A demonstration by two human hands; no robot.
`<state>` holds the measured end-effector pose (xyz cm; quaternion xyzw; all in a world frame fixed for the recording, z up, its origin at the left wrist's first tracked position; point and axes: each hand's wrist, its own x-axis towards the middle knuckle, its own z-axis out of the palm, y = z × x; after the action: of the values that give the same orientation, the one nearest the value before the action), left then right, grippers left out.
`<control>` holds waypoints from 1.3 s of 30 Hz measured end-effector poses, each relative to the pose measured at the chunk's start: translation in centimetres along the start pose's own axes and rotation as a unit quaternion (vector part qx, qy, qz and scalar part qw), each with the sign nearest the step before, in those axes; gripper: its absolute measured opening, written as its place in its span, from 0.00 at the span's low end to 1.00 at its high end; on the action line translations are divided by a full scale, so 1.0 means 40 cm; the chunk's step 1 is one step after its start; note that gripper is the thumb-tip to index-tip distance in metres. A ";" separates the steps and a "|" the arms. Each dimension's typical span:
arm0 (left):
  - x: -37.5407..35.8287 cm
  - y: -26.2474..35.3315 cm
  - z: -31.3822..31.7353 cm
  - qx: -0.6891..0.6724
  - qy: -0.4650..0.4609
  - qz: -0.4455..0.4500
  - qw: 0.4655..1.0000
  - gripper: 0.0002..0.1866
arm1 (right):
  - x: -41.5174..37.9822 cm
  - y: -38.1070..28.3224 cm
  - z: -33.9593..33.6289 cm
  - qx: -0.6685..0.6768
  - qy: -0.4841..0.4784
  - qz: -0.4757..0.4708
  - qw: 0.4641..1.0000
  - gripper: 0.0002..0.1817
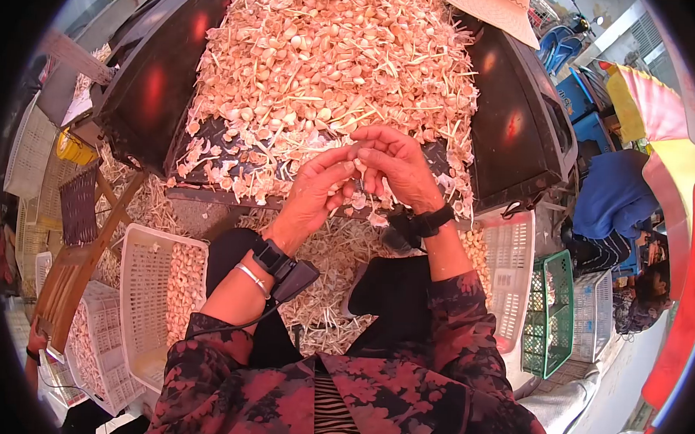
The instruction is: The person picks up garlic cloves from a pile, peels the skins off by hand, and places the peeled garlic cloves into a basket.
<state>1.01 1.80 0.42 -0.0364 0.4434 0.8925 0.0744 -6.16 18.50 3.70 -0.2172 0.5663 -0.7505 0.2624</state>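
Note:
My left hand [315, 186] and my right hand [398, 166] meet above the near edge of a dark tray-like table. Pinched between their fingertips is a small pale garlic clove [358, 165]. Left fingers curl inward, with another pale bit showing near the palm. The right hand's fingers are bent around the clove, and whether they hold a small tool as well I cannot make out. Just beyond both hands spreads a big heap of garlic cloves [331, 69], mixed with papery skins and dry stalks.
A white basket [130, 301] with cloves stands at my left, another white crate [512, 271] at my right. Beside that is a green crate [549, 315]. Dark side panels [515, 116] flank the heap. Stalks litter the ground; a straw hat [496, 10] lies at the far right.

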 end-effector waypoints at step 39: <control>-0.105 0.112 0.032 0.247 0.043 0.123 0.960 0.17 | -0.031 0.004 0.096 0.103 0.030 0.048 0.993 0.08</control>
<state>4.41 -0.27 5.28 0.0000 0.6538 0.7551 -0.0487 -2.80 16.45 4.52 -0.1394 0.5035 -0.7974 0.3018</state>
